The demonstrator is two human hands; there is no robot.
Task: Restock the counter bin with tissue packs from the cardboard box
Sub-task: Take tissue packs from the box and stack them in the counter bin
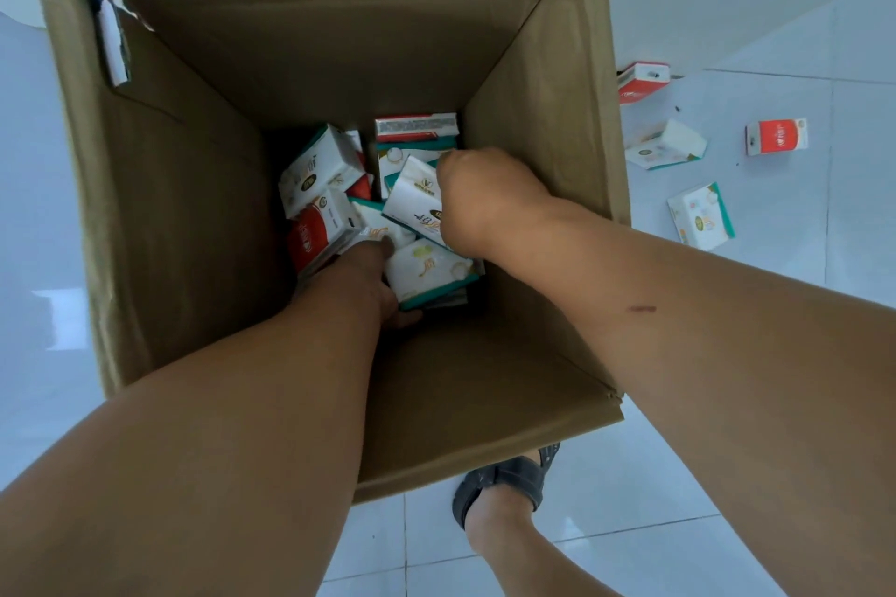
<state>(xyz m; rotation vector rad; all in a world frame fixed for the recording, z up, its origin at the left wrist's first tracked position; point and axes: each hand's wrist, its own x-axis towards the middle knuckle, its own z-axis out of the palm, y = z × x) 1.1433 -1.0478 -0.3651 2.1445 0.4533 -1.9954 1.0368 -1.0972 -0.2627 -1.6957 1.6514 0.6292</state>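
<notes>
In the cardboard box (194, 218), the right hand (477, 204) grips a white tissue pack (416, 201) at its left. The left hand (376, 279), lower, hides its grip.

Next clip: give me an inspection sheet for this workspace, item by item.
Surface: pale tiled floor.
Job's things: open cardboard box standing on the floor, tissue packs jumbled at its bottom.
Clutter: four loose packs on the floor to the right of the box.
Hands: right hand grips a white pack inside the box; left hand reaches in among the packs, its fingers hidden.
Cables: nothing seen.
Surroundings: a foot in a dark sandal by the box's near edge.
</notes>
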